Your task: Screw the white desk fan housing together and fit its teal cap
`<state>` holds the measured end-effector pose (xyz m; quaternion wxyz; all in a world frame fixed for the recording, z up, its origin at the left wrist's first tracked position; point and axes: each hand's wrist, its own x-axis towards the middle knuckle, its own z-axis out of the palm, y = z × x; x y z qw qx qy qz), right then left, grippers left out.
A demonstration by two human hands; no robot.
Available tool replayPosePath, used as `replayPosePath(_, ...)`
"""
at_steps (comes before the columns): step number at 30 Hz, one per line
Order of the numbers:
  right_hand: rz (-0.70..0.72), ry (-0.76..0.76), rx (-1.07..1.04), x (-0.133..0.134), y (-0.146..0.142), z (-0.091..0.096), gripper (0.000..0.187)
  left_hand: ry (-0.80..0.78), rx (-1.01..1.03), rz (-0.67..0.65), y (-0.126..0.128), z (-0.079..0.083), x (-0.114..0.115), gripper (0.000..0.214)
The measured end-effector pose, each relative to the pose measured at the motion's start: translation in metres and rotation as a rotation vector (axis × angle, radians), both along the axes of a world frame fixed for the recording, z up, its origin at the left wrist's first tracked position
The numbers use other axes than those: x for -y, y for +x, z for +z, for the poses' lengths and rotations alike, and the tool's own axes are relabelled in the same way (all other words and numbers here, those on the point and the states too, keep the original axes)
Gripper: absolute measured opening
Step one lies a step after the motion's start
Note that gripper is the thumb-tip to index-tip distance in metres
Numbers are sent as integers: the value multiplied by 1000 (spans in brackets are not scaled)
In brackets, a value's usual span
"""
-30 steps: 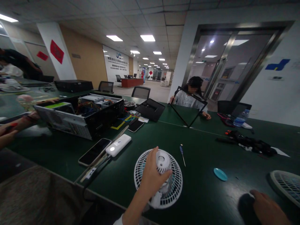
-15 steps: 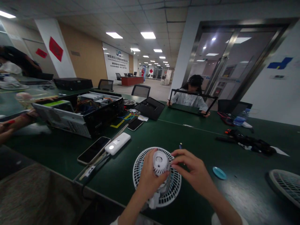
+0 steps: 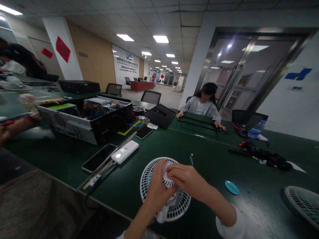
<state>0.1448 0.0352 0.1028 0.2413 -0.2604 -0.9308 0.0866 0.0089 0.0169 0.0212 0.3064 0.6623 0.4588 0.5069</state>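
Observation:
A small white desk fan lies on the green table, with its round white wire grille (image 3: 183,205) facing up and a ribbed white motor housing (image 3: 168,172) rising from the middle. My left hand (image 3: 157,187) grips the housing from the left. My right hand (image 3: 186,179) closes over its top from the right, hiding most of it. A small blue-handled screwdriver (image 3: 191,160) lies just beyond my right fingers, and a teal plastic disc (image 3: 232,187) sits further right.
A white power bank (image 3: 124,152) and several phones lie to the left, beside an open computer case (image 3: 84,121) full of wiring. A second fan grille (image 3: 304,202) sits at the right edge. Across the green table (image 3: 251,196), a seated co-worker (image 3: 201,105) rests both hands near a black frame (image 3: 199,123).
My right hand has moved from the right side of the housing to over its top. The co-worker has lowered the black frame from upright to flat on the table.

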Motion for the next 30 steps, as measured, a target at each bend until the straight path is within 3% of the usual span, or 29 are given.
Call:
replayPosePath(7,26,-86,118,11,10,11,24,-50,-12,-18,0,0,3,69)
replayPosePath(14,-112,-134,118,34,18,-8,50,-1,20,-13,3,-3,2,68)
replayPosePath(19,-112,-112,87,38,12,-12,56,17,52,-9,2,-2,2,65)
replayPosePath(22,-114,-34,-17,35,18,-20,49,38,53,-4,0,-2,1,66)
replayPosePath(24,-256,2,-106,27,36,-32,39,23,24,1,-1,-1,1,66)
replayPosePath(26,-616,-10,-142,16,65,-46,32,-20,-19,8,-2,1,1,68)
replayPosePath(30,-1003,-64,-112,-3,137,-75,30,-108,-65,3,-3,5,4,71)
